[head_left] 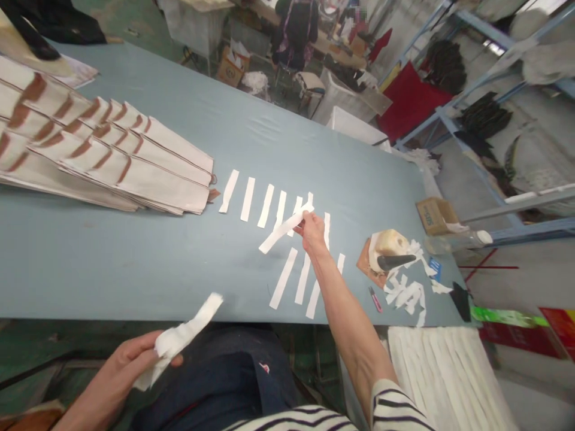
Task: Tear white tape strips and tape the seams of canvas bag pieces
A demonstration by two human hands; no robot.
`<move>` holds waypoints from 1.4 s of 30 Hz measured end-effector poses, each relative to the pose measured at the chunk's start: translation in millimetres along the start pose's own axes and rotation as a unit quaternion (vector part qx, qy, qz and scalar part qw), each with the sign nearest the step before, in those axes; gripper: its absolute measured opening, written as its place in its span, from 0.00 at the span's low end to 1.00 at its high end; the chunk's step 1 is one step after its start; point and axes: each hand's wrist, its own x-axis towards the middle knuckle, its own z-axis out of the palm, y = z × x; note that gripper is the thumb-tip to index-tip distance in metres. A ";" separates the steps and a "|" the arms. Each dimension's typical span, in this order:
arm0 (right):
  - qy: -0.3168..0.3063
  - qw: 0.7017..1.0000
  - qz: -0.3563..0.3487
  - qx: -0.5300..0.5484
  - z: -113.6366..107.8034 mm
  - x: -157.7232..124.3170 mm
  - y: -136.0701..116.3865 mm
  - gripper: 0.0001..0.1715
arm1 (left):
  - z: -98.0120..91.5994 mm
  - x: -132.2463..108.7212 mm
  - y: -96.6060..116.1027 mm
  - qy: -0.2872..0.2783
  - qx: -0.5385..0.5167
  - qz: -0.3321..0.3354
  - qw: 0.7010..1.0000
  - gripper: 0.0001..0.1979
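Note:
Low at the table's front edge, my left hand (130, 362) grips a small bundle of white strips (191, 323), pinched between thumb and fingers. My right hand (311, 230) reaches over the table and pinches one white strip (283, 232) by its upper end, the rest slanting down to the left. Several more white strips (247, 199) lie apart in a row on the blue-grey table. Nearer to me, a second row of strips (284, 278) is partly covered by my right forearm.
Stacked cream fabric pieces with brown bands (166, 164) cover the table's left. On the right are a tape dispenser-like object (390, 248), a pink thread snipper (375, 300), crumpled white scraps (408, 296) and a cardboard box (433, 215). A person (296, 36) sits beyond the table.

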 end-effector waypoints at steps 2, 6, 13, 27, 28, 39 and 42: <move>-0.012 1.000 -0.014 -0.016 -6.5 -0.5 -1.7 0.22 | -5.5 1.2 -4.1 0.007 -0.058 -0.025 0.998 0.23; -0.055 0.996 -0.044 -0.062 -15.5 -7.5 -1.3 0.24 | -5.6 4.8 -0.7 0.097 -0.171 -0.077 0.977 0.19; -0.093 0.971 -0.137 -0.172 -29.8 -27.4 29.5 0.22 | 12.9 9.7 21.3 0.165 -0.281 -0.078 0.942 0.23; -0.393 0.774 -0.292 -0.402 -52.1 -116.9 150.5 0.14 | 44.3 18.6 50.7 0.116 -0.335 -0.007 0.935 0.21; -0.396 0.766 -0.296 -0.410 -52.7 -119.9 150.6 0.14 | 47.7 19.3 56.6 0.110 -0.339 -0.002 0.934 0.20; -0.275 0.824 -0.332 -0.368 -42.1 -154.2 102.3 0.20 | 64.8 22.0 79.9 0.017 -0.382 0.054 0.922 0.19; -0.263 0.832 -0.360 -0.330 -13.7 -163.8 60.9 0.18 | 62.4 19.8 78.7 -0.023 -0.385 0.063 0.920 0.23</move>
